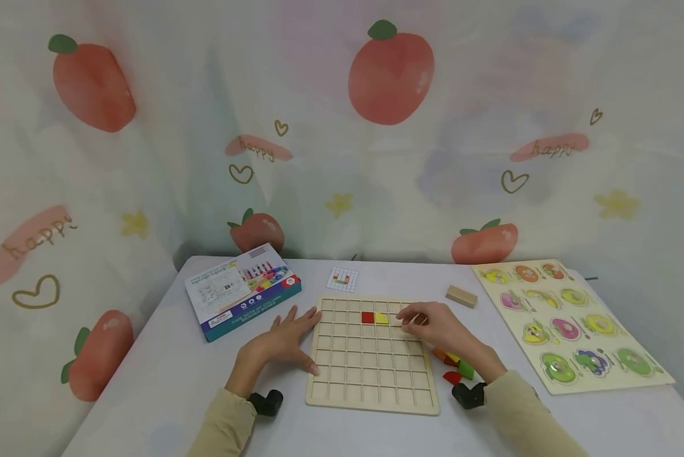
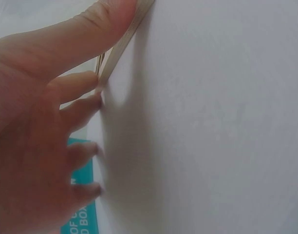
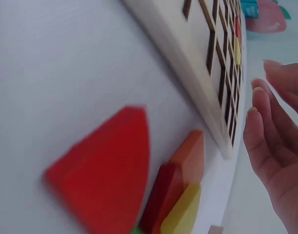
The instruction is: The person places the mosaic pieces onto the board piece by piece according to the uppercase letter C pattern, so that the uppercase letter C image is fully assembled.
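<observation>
A wooden grid board (image 1: 370, 398) lies flat on the table, with a red square tile (image 1: 367, 317) and a yellow square tile (image 1: 381, 318) side by side in its cells. Spread fingers of my left hand (image 1: 279, 343) rest along the board's left edge, thumb at the lower part. Over the board's upper right, just right of the yellow tile, hovers my right hand (image 1: 436, 324). Its fingers are loosely bent, and in the right wrist view a gap shows between thumb and fingertips with nothing in it. Beneath that wrist lie loose blocks, including a red wedge (image 3: 107, 170) and a yellow piece (image 3: 183, 209).
A small pattern card (image 1: 342, 279) lies behind the board. At the back left is a puzzle box (image 1: 242, 289). A plain wooden block (image 1: 461, 296) sits beyond my right hand, and a fruit-and-vegetable puzzle board (image 1: 573, 374) takes up the table's right side.
</observation>
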### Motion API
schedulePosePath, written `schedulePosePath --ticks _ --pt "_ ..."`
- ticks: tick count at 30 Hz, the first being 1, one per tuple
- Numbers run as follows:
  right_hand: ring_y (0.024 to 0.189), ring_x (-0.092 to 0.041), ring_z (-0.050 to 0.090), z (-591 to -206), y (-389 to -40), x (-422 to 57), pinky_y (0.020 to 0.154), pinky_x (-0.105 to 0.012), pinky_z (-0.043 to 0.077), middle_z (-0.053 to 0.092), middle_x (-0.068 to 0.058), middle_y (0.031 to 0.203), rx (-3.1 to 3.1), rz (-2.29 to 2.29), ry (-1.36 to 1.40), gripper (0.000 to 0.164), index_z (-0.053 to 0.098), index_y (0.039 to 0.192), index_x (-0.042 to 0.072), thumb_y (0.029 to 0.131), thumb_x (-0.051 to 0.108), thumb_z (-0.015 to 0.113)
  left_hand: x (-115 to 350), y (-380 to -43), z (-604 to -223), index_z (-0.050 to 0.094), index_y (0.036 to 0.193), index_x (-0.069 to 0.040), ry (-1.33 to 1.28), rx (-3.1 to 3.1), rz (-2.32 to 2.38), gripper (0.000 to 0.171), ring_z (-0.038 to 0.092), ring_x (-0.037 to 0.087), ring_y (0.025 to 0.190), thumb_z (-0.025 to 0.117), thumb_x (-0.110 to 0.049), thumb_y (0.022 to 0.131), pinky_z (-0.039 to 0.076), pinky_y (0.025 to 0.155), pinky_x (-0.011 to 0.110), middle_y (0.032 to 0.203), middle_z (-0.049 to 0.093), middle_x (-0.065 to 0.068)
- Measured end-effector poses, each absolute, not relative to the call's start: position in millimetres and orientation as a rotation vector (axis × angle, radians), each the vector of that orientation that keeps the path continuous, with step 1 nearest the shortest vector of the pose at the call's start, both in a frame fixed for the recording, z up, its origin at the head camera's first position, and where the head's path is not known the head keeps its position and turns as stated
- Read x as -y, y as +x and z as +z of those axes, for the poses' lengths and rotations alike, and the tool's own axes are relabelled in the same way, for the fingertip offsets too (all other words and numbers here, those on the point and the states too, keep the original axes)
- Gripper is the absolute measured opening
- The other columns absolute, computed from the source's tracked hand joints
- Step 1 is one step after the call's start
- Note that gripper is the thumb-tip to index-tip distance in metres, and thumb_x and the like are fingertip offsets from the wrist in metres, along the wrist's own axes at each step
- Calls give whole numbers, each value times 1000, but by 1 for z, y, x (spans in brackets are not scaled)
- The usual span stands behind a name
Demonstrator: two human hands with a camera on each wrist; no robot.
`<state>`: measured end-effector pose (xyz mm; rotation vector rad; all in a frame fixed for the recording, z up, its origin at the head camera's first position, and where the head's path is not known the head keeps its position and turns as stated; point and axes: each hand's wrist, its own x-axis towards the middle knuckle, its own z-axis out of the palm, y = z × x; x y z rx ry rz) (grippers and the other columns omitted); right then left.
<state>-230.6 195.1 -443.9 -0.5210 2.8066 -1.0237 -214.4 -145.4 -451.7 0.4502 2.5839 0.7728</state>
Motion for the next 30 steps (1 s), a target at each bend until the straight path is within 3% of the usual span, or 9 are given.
schedulePosePath --ticks 9,20,30 --pt "80 -15 59 -443 -216 -225 61 -23 53 70 1 93 -2788 -1004 -528 13 75 105 8 93 10 73 147 -212 -453 34 162 -14 437 -2588 772 108 0 40 160 93 -37 74 -2 126 65 172 21 6" --pt "78 -12 55 -443 -198 -270 63 -21 49 71 2 98 -2800 -939 -499 14 76 104 13 91 17 78 146 -216 -454 31 163 -16 477 -2570 773 110 -2 41 160 91 -40 75 -4 125 66 173 19 7" --pt "71 -11 54 -446 -194 -280 61 -22 45 73 0 99 -2746 -935 -473 22 75 106 11 86 18 83 145 -215 -451 31 163 -16 444 -2570 740 109 -3 40 160 92 -36 75 -5 126 64 173 18 6"
